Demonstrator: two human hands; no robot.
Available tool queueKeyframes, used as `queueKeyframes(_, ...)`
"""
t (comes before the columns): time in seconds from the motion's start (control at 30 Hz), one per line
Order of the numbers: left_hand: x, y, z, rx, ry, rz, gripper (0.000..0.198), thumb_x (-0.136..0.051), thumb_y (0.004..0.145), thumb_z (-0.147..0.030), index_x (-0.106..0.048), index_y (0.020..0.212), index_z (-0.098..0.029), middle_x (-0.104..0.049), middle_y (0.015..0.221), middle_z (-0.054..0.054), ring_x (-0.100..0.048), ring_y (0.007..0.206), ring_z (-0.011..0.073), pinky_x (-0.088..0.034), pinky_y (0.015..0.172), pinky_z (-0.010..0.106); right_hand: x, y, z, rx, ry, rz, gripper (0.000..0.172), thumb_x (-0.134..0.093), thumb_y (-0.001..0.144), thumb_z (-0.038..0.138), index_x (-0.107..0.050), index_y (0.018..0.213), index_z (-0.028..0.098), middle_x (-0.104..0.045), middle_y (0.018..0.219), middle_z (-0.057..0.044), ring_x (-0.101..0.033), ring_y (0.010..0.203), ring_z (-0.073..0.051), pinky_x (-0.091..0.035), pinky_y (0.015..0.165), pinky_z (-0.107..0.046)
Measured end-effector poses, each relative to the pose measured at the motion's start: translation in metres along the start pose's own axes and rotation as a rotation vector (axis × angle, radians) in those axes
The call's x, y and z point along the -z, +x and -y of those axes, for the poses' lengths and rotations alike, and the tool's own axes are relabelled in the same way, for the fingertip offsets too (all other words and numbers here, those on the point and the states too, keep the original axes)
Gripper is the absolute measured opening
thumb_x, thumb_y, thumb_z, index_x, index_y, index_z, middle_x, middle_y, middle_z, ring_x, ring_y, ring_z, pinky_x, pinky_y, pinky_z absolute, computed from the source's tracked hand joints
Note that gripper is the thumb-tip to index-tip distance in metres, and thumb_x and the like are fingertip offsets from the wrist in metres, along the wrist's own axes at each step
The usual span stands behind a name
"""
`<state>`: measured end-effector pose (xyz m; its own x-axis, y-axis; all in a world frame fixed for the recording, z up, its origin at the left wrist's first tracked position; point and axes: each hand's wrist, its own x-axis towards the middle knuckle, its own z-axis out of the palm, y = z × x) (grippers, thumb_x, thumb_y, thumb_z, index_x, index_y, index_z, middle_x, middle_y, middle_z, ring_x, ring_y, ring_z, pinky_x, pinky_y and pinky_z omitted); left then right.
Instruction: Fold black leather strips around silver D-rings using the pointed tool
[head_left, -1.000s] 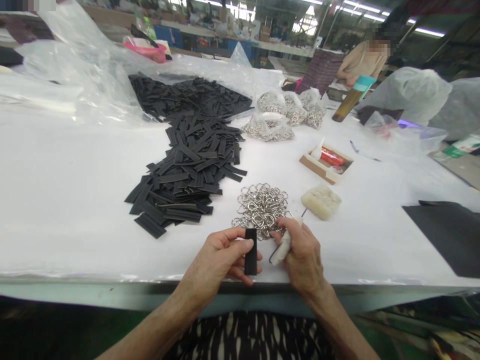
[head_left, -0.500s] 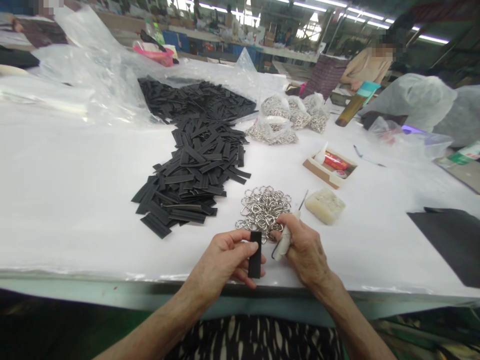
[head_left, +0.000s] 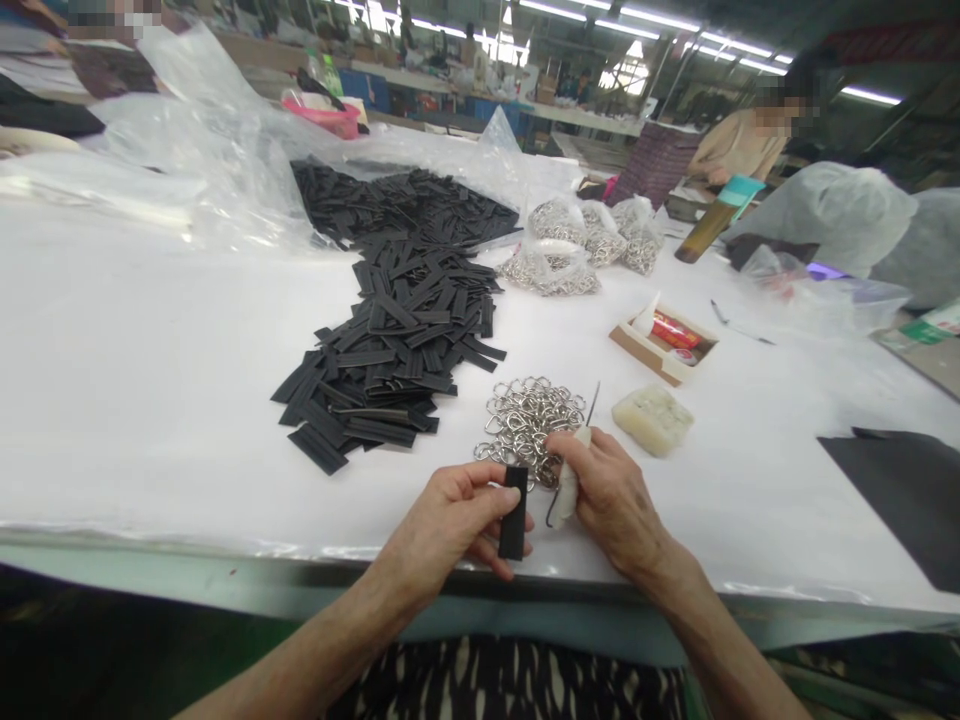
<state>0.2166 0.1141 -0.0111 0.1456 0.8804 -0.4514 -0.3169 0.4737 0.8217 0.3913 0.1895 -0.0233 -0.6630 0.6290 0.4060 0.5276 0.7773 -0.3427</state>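
Near the table's front edge, my left hand (head_left: 457, 520) pinches a short black strip (head_left: 513, 525) upright between thumb and fingers. My right hand (head_left: 611, 490) is wrapped round an awl (head_left: 570, 485) with a pale, wrapped handle; its thin metal point sticks up and away, and a dark hook shows at the lower end. The fingertips of that hand are at the right side of a heap of metal D-rings (head_left: 529, 420); whether they grip a ring I cannot tell. Left of the rings lies a large pile of black strips (head_left: 390, 340).
Clear bags of metal rings (head_left: 551, 265) stand behind the heap. To the right are a yellowish block (head_left: 652, 420), a small cardboard box (head_left: 649, 355) with a red tube, a bottle (head_left: 716, 220), a pen (head_left: 739, 325) and black sheets (head_left: 900, 490). A person (head_left: 739, 145) is at the far right.
My right hand has shifted slightly left along the ring heap, and the awl stands a little steeper. My left hand keeps the black strip almost unmoved. The whole view has shifted slightly.
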Motion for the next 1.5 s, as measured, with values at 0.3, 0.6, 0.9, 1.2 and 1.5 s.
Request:
queueKeyframes(0.3, 0.0, -0.001, -0.001, 0.0, 0.017, -0.002, 0.02, -0.06, 0.076, -0.03, -0.061, 0.084, -0.012, -0.065, 0.068, 0.005, -0.064, 0.058, 0.0155, -0.051, 0.044, 0.021, 0.0, 0.002, -0.002, 0.103, -0.077, 0.058, 0.023, -0.037, 0.087, 0.009, -0.058, 0.084, 0.018, -0.057, 0.071, -0.004, -0.046, 0.068, -0.018, -0.036, 0.06, -0.029)
queueKeyframes(0.6, -0.004, 0.002, -0.005, -0.006, 0.131, -0.011, 0.017, -0.056, 0.075, -0.022, -0.066, 0.08, -0.009, -0.065, 0.067, 0.004, -0.054, 0.044, 0.007, -0.049, 0.049, 0.018, 0.009, 0.007, 0.017, -0.558, 0.811, -0.213, 0.014, -0.064, 0.076, 0.023, -0.053, 0.084, 0.021, -0.059, 0.072, 0.004, -0.051, 0.058, -0.011, -0.041, 0.051, -0.021)
queueKeyframes(0.9, -0.013, -0.006, -0.005, -0.102, 0.314, -0.085, 0.02, -0.05, 0.078, -0.024, -0.066, 0.084, -0.014, -0.056, 0.06, 0.0, -0.056, 0.049, 0.0115, -0.046, 0.042, 0.019, 0.022, 0.012, 0.032, -0.406, 0.544, -0.041, 0.007, -0.052, 0.083, 0.015, -0.054, 0.084, 0.022, -0.056, 0.071, 0.004, -0.049, 0.062, -0.012, -0.038, 0.055, -0.022)
queueKeyframes(1.2, -0.002, -0.002, -0.009, -0.001, 0.322, 0.113, 0.016, -0.05, 0.077, -0.025, -0.062, 0.08, -0.013, -0.049, 0.045, -0.003, -0.048, 0.036, 0.0094, -0.032, 0.031, 0.015, 0.039, 0.02, 0.02, -0.141, 0.426, 0.249, 0.016, -0.047, 0.084, 0.009, -0.053, 0.088, 0.023, -0.059, 0.077, 0.003, -0.053, 0.068, -0.013, -0.042, 0.063, -0.025)
queueKeyframes(1.5, 0.004, 0.003, -0.01, 0.012, 0.236, 0.203, 0.012, -0.054, 0.075, -0.024, -0.06, 0.075, -0.014, -0.046, 0.051, -0.004, -0.053, 0.043, 0.0094, -0.038, 0.036, 0.015, 0.04, 0.024, 0.014, -0.127, 0.526, 0.326, 0.017, -0.048, 0.083, 0.007, -0.051, 0.088, 0.023, -0.058, 0.077, 0.004, -0.053, 0.068, -0.012, -0.042, 0.061, -0.022)
